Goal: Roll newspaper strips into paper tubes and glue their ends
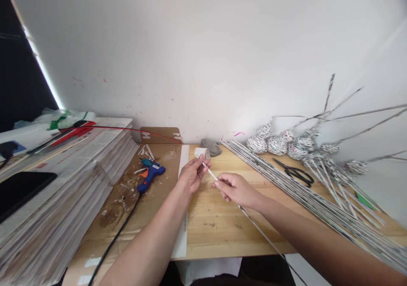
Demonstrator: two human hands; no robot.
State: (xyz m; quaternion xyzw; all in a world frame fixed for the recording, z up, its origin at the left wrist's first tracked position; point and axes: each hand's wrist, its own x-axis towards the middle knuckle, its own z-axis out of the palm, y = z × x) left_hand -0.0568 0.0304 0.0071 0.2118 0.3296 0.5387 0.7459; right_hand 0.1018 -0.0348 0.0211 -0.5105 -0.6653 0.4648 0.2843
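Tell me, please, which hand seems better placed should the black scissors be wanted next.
Probably the right hand: it is nearer the scissors, though it holds the long thin rod. The left hand is farther away, holding the small whitish piece.

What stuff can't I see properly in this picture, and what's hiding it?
All in the head view:
White paper piece: partly hidden behind the left hand.
Thin paper rod: a stretch is covered by the right hand; its lower end is cut off by the bottom edge.
Black cord: runs off the bottom edge.
Black phone: cut off by the left edge.
Paper stack: its print is too small to read.
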